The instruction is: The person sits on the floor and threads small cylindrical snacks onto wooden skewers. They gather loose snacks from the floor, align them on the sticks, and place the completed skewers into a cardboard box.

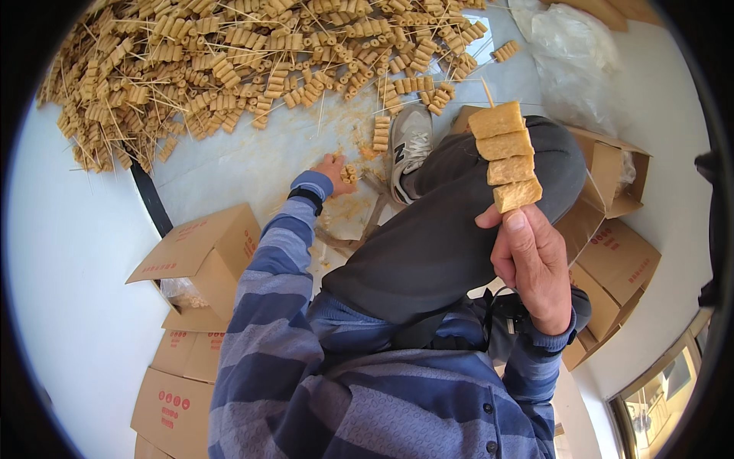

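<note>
In the head view, a skewer (506, 157) loaded with four tan tofu blocks is held upright in the right hand (533, 264), fingers clamped on its lower end, probably so the blocks stay put and the bare tip stays free. The left hand (334, 173) is stretched down to the white sheet (229, 164), fingers closed on a small tofu piece (349, 174) beside the grey shoe (409, 145). Finished skewers are heaped in a pile (229, 53) across the top. Brown cartons (195, 252) with red print are stacked at left; more cartons (615, 264) lie at right, below a clear plastic bag (573, 46).
</note>
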`<state>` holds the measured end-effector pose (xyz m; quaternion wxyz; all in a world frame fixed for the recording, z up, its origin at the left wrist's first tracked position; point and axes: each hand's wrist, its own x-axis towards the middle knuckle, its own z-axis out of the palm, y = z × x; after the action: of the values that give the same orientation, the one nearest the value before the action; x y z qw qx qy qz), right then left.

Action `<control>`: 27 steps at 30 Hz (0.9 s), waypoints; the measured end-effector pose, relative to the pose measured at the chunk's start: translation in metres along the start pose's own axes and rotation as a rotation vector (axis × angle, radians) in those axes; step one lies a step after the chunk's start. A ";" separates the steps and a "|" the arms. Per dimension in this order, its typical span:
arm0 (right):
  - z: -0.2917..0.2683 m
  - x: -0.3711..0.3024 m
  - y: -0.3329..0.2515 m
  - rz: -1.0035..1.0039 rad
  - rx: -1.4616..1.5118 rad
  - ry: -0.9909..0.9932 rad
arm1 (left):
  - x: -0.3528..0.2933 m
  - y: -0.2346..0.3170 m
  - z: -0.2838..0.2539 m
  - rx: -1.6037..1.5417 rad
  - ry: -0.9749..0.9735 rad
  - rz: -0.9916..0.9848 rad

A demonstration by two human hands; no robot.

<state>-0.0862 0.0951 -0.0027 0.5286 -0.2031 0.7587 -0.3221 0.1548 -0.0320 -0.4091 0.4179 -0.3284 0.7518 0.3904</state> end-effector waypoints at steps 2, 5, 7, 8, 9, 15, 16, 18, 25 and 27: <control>-0.002 0.002 0.000 0.000 0.013 -0.014 | 0.008 -0.003 -0.001 0.011 -0.027 0.026; -0.004 0.003 0.000 0.022 0.042 -0.027 | 0.009 -0.006 -0.001 -0.007 -0.006 0.054; -0.004 0.003 0.002 0.024 0.055 -0.016 | -0.003 -0.004 -0.008 -0.107 0.048 0.110; -0.004 0.002 0.002 0.009 0.053 -0.015 | -0.015 -0.002 -0.017 -0.194 0.091 0.153; -0.004 0.000 0.003 0.017 0.073 -0.004 | -0.030 0.000 -0.028 -0.277 0.115 0.151; -0.004 -0.010 0.004 0.015 0.092 -0.046 | -0.187 0.023 -0.143 -1.044 0.057 0.599; -0.004 -0.013 0.003 0.006 0.077 -0.077 | -0.214 0.029 -0.159 -1.010 0.106 0.767; -0.005 -0.021 0.001 0.013 0.015 -0.141 | -0.263 0.048 -0.172 -1.053 0.101 0.876; -0.045 -0.076 0.007 -0.064 -0.018 -0.372 | -0.320 0.127 -0.186 -0.524 -0.038 1.382; -0.062 -0.094 0.016 0.021 0.040 -0.407 | -0.328 0.144 -0.180 -0.421 -0.014 1.338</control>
<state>-0.1097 0.1843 0.0631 0.6783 -0.2453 0.6318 -0.2839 0.1125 -0.0631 -0.0117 0.0204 0.1334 0.6981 0.7032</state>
